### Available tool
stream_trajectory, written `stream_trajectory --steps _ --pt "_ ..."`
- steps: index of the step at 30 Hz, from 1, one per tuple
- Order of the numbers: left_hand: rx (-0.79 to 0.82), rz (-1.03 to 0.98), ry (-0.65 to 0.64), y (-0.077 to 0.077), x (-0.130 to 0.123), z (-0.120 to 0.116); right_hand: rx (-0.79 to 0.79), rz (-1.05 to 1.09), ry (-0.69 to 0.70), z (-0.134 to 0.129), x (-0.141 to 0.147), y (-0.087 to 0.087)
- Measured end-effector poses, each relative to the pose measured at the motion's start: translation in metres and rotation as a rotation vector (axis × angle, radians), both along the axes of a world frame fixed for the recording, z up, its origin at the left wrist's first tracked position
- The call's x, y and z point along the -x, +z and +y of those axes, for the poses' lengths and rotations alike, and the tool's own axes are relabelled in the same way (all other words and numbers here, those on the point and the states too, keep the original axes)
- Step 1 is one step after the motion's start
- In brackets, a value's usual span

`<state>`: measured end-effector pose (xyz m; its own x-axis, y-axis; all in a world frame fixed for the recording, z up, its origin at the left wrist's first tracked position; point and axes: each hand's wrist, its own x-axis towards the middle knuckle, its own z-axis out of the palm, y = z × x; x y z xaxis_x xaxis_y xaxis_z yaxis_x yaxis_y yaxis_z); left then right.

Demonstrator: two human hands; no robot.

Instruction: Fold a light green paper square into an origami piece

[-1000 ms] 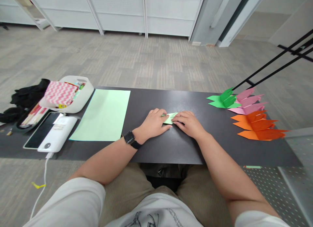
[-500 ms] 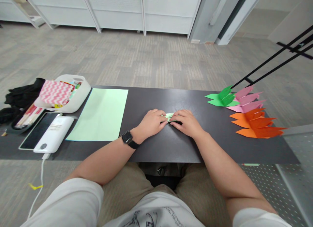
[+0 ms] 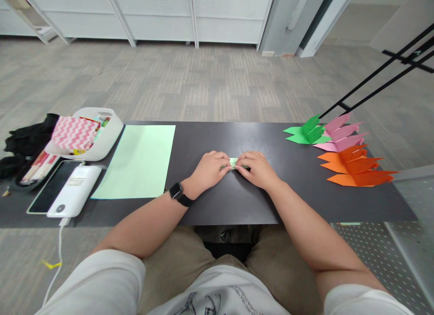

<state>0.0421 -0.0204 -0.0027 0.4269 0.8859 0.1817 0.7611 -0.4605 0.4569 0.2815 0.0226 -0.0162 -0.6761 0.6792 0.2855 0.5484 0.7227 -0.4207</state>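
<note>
A small folded piece of light green paper (image 3: 233, 163) lies between my two hands near the middle of the dark table (image 3: 217, 206). My left hand (image 3: 212, 169) pinches its left end, thumb and fingers closed on it. On the right end, the fingers and thumb of my right hand (image 3: 256, 169) are closed too. Most of the paper is hidden under my fingers; only its middle shows. Left of my hands lies a large light green sheet (image 3: 137, 161).
Folded paper figures in green (image 3: 307, 133), pink (image 3: 342, 134) and orange (image 3: 356, 168) stand at the right. On the left are a white basket (image 3: 113, 134), a phone (image 3: 54, 188), a white power bank (image 3: 74, 190) with a cable, and black cloth (image 3: 32, 136).
The fingers of my right hand have closed down further onto the green paper, and less of it shows. The view has shifted slightly.
</note>
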Motion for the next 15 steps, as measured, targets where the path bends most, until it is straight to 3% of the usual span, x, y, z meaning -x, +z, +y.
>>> stream_trajectory --steps 10,15 --pt "0.047 -0.057 0.036 -0.0024 0.0000 0.0032 0.037 0.004 -0.056 0.0006 -0.0004 0.0005" --pt "0.056 -0.057 0.031 -0.0005 -0.0006 -0.0016 0.048 -0.009 0.009 0.0018 -0.0047 0.0034"
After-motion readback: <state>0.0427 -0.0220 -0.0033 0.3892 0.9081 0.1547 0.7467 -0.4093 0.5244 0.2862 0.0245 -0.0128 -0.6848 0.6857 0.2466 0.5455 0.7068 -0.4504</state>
